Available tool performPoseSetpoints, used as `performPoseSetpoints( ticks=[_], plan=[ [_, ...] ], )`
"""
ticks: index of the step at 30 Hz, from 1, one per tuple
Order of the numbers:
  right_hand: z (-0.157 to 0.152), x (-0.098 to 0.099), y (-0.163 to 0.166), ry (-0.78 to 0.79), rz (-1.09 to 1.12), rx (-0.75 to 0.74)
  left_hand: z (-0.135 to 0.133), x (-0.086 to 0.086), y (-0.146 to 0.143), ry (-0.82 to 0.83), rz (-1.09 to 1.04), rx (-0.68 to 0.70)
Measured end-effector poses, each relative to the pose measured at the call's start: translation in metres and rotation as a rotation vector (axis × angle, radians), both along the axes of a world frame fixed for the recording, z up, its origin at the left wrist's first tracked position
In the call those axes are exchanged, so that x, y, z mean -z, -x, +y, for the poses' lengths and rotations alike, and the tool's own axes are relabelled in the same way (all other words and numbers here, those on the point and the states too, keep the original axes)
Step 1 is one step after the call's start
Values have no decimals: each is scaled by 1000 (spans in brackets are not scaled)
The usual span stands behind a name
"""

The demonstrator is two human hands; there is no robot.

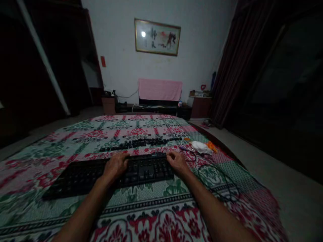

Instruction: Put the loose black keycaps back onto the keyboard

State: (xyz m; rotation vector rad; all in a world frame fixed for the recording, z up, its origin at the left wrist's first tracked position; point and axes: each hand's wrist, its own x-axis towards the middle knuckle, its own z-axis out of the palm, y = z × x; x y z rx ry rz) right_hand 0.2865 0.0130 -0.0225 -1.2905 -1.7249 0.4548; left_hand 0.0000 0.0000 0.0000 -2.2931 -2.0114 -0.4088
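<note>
A black computer keyboard (83, 176) lies at a slant on the patterned cloth. My left hand (116, 166) is on its middle part, with the fingers closed over the far edge. At the keyboard's far right corner, my right hand (178, 161) pinches the edge between thumb and bent fingers. Keys near the right end look dark, and the dim light hides their detail. Just beyond the keyboard, small black pieces that look like loose keycaps (141, 143) lie in a long, uneven row.
Right of the keyboard lie a crumpled white cloth or tissue (201, 147), an orange piece (212, 147) and a thin looped black cable (230, 191). The patterned cloth (151, 222) covers the rounded table. Beyond stands a low cabinet (185, 112) with a pink-covered screen (160, 89).
</note>
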Motion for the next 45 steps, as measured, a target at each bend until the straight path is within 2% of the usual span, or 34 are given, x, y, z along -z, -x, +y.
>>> performPoseSetpoints(
  ticks=[4, 8, 12, 13, 17, 22, 26, 31, 34, 37, 42, 45],
  plan=[
    [0, 1, 0, 4, -1, 7, 3, -5, -4, 19, 8, -8],
    [0, -1, -1, 14, 3, 15, 14, -19, -21, 84, -11, 47],
    [-2, -4, -1, 49, 29, 14, 27, -33, -35, 232, -33, 244],
    [-2, -4, -1, 51, 33, 8, 29, -35, -35, 268, -63, 250],
    [-1, -3, -1, 65, 22, 20, 38, -32, -29, 350, -224, 296],
    [1, -2, -1, 84, 20, 33, 44, -21, -25, 373, -333, 286],
    [6, -11, -3, 247, 27, -14, 44, -20, -25, 363, -343, 304],
    [19, -30, -9, 505, 26, -152, 43, -21, -25, 344, -340, 310],
    [27, -35, -12, 559, 25, -228, 44, -20, -24, 344, -339, 329],
    [32, -31, -14, 530, -30, -266, 46, -18, -22, 334, -344, 348],
    [33, -19, -17, 335, -132, -274, 46, -18, -23, 361, -353, 321],
    [32, -18, -18, 293, -147, -294, 44, -20, -23, 363, -365, 301]
  ],
)
